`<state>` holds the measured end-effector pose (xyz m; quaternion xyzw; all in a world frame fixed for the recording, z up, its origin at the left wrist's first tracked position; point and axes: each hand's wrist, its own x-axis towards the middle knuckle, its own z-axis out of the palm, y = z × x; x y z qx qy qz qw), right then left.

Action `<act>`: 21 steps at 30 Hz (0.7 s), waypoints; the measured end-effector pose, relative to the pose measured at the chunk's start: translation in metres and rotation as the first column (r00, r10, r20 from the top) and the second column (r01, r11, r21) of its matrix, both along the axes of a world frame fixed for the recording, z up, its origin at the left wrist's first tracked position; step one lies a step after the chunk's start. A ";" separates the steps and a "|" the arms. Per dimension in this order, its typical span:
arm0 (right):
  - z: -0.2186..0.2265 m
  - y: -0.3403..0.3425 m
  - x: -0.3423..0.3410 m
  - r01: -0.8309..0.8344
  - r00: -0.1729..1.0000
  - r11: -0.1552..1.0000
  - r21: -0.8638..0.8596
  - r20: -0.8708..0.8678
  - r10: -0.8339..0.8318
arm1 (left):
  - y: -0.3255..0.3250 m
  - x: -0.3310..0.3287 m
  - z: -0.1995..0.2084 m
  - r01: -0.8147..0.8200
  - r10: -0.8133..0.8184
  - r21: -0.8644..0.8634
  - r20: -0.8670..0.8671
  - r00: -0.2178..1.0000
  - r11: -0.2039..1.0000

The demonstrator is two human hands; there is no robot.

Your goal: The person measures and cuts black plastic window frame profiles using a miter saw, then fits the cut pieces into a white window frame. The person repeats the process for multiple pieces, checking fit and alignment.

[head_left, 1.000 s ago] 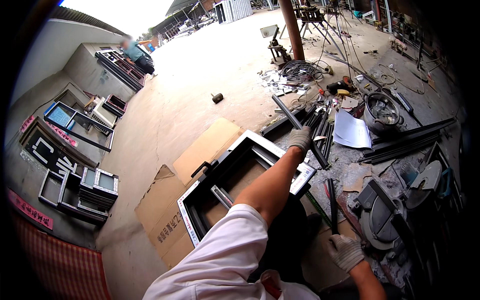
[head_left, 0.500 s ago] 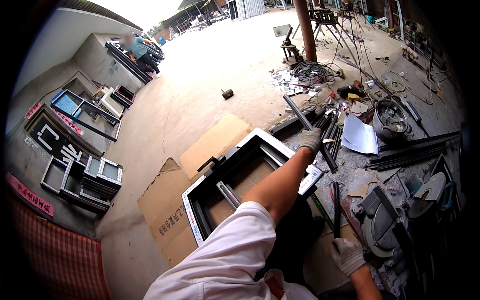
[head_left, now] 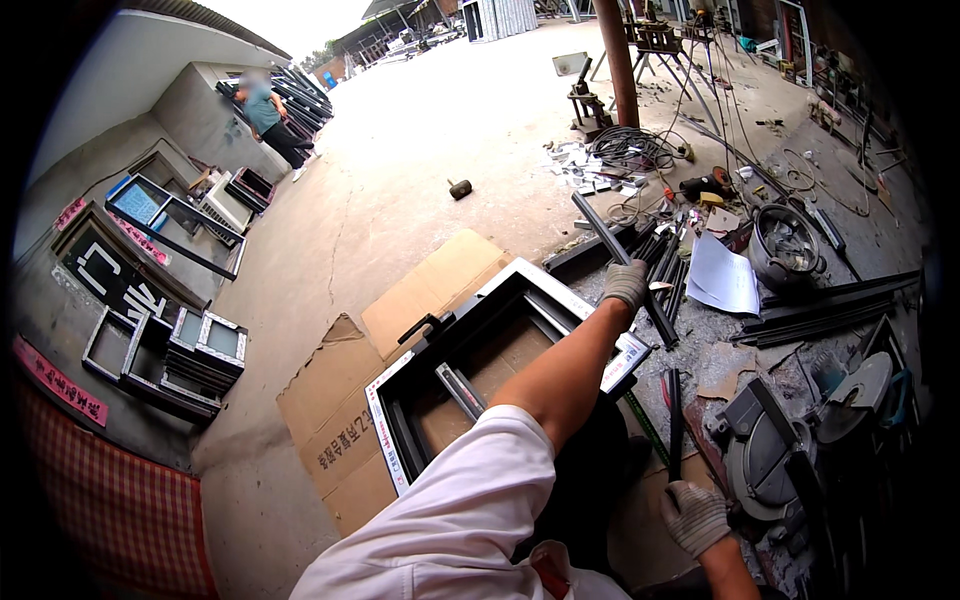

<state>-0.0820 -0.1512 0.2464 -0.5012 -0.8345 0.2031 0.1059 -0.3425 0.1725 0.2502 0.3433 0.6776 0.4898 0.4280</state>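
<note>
My left hand (head_left: 626, 284), in a pale knitted glove, is closed around a long dark grey metal profile (head_left: 597, 226) slanting over the corner of a window frame. Lower right, my gloved right hand (head_left: 696, 518) grips the bottom end of a shorter black strip (head_left: 675, 425) that points away from me. Beneath my left forearm lies the black window frame (head_left: 388, 440), its outer sides covered in white film. A loose profile piece (head_left: 459, 388) rests inside it. My left arm hides part of the frame.
Cardboard (head_left: 330, 400) lies under the frame. To the right are a cut-off saw (head_left: 765, 465), a metal pot (head_left: 785, 245), white paper (head_left: 722, 273) and piled black profiles (head_left: 830, 312). A mallet (head_left: 459, 189) sits on the concrete. Far left, a person (head_left: 265, 115) stands by stacked profiles.
Both hands keep their grips and have barely moved. The whole view has shifted slightly. The person in the background has changed posture and moved a little.
</note>
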 end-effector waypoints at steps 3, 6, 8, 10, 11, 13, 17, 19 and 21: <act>0.003 0.000 -0.002 0.004 1.000 1.000 0.006 -0.017 -0.004 | -0.002 0.000 0.002 -0.007 0.007 0.025 -0.011 1.000 1.000; 0.002 -0.001 -0.001 0.006 1.000 1.000 0.008 -0.020 -0.006 | -0.003 -0.002 0.004 0.003 -0.004 0.037 0.021 1.000 0.999; 0.001 -0.001 -0.001 0.008 1.000 1.000 0.005 -0.009 -0.008 | -0.004 -0.001 0.004 -0.012 0.009 0.062 0.047 0.999 0.998; 0.000 -0.001 -0.001 0.010 1.000 1.000 0.000 0.007 -0.010 | -0.004 -0.001 0.005 -0.019 0.017 0.061 0.040 0.999 0.998; 0.000 -0.001 -0.001 0.007 1.000 1.000 0.008 0.003 -0.007 | -0.004 -0.002 0.005 -0.020 0.018 0.058 0.042 0.999 0.998; 0.000 -0.001 -0.001 0.002 1.000 1.000 0.024 -0.004 -0.002 | -0.003 -0.002 0.005 -0.021 0.019 0.051 0.038 0.999 0.998; 0.003 -0.001 -0.001 0.008 1.000 1.000 0.021 -0.027 -0.008 | -0.003 -0.003 0.007 -0.010 0.010 0.029 0.006 1.000 1.000; 0.005 -0.001 -0.002 0.010 0.999 1.000 0.004 -0.042 -0.010 | -0.002 -0.003 0.007 -0.012 0.013 0.022 -0.012 1.000 1.000; 0.008 -0.001 -0.003 0.010 1.000 1.000 0.000 -0.024 -0.010 | -0.002 -0.004 0.005 -0.027 0.028 0.025 -0.029 0.999 0.999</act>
